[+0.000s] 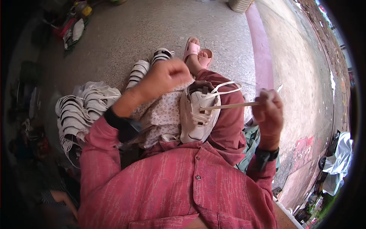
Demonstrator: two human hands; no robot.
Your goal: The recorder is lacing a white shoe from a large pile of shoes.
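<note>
A white lace-up sneaker [189, 128] rests on my lap, its ankle opening facing away from me and its toe toward my shirt. Out to the right, my right hand [268, 110] pinches a flat cream shoelace [232, 105], pulled taut from the eyelets. Another white lace loop [228, 91] curves over the sneaker's right side. My left hand [167, 78] is raised left of the sneaker, above the floral cloth [162, 110] on my lap. Its fingers are curled in and blurred; what they hold, if anything, does not show.
Stacked white shoe uppers [70, 114] lie at my left, with more striped stacks [139, 70] beyond the cloth. Pink sandals [191, 49] are on my feet. Green fabric [251, 143] lies by my right leg. A pale bucket [240, 4] stands at the far edge.
</note>
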